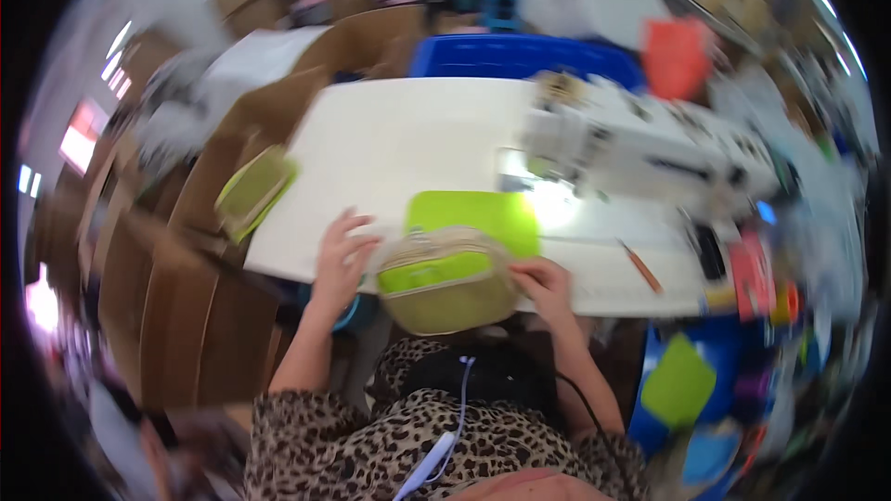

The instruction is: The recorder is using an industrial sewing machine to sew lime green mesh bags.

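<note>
Head view, blurred by motion: a person in a leopard-print top sits at a white bench, both hands on a lime-green and tan fabric pouch at the bench's near edge. Left hand rests beside the pouch's left end, fingers spread and loose, touching the edge of it. Right hand grips the pouch's right end, fingers curled onto it. Behind the pouch lies a flat lime-green fabric piece, and beyond that a white sewing machine. Another green pouch sits in a cardboard box at left.
</note>
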Demonstrator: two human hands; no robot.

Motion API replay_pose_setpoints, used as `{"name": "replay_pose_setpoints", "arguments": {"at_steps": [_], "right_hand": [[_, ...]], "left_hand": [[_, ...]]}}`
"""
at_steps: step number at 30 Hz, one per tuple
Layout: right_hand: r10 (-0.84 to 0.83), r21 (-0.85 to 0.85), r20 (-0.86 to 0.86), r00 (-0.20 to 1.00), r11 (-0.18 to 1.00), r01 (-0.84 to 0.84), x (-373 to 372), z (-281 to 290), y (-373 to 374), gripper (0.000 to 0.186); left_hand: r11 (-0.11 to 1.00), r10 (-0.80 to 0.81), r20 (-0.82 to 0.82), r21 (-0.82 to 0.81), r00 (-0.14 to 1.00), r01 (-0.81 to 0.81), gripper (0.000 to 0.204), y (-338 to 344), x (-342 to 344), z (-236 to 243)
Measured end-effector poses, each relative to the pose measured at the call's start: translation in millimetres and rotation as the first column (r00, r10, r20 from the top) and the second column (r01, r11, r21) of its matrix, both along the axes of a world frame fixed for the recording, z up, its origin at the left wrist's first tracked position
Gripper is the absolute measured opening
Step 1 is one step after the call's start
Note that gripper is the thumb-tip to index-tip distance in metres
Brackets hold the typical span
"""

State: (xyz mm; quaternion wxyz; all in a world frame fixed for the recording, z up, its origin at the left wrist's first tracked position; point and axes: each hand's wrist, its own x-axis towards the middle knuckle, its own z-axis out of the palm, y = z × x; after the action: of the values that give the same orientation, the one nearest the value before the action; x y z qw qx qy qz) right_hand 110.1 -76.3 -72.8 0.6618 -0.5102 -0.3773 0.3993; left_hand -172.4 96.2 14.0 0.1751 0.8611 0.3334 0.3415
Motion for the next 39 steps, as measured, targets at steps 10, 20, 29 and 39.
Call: {"name": "replay_pose_setpoints", "arguments": {"at_steps": [10, 20, 29, 39], "right_hand": [[-0.146, 0.143, 0.124, 0.981, 0.982, 0.128, 21, -5, -19, 0.014], [-0.122, 0.122, 0.065, 0.990, 0.986, 0.113, 56, -28, -27, 0.013], [-0.115, 0.137, -0.040, 0.993, 0.983, 0.119, 28, -19, -30, 0.015], [-0.178, 0.102, -0.004, 0.984, 0.979, 0.177, 22, -9, -32, 0.015]], "left_hand": [[0.989, 0.128, 0.275, -0.112, 0.953, -0.100, 0.022, -16, -51, -10], [0.966, 0.258, 0.282, -0.048, 0.924, -0.255, 0.024, -9, -85, -10], [0.952, 0.307, 0.254, -0.089, 0.917, -0.293, 0.021, -13, -99, -30], [0.966, 0.212, 0.237, -0.199, 0.948, -0.167, 0.019, -11, -70, -23]]}}
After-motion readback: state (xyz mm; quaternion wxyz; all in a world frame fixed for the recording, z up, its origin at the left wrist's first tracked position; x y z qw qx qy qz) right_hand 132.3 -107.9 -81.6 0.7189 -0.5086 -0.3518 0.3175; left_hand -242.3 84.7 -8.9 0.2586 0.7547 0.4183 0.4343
